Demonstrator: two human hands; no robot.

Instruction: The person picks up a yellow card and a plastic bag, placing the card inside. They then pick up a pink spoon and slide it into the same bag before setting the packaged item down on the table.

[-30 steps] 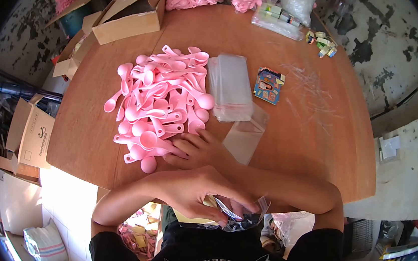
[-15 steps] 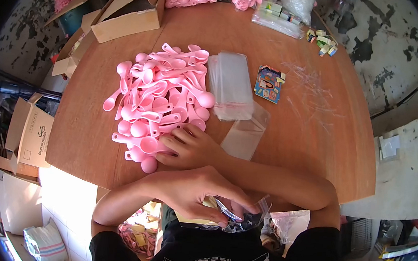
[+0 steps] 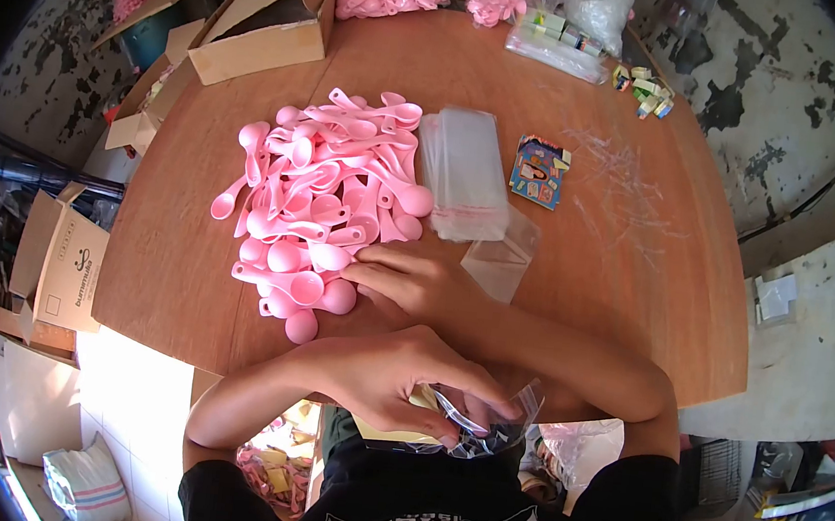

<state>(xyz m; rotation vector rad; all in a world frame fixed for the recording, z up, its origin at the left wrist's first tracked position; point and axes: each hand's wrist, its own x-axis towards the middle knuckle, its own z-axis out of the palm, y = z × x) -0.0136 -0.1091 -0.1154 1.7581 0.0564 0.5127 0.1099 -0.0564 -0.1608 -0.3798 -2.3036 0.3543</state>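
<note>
My left hand clamps 1 clear bag at the table edge; my right hand rests on pink spoons, grip unclear.

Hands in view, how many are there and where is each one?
2. The right hand touches the near edge of the pink spoons; the left hand holds a clear bag at the edge of the table. No others show.
</note>
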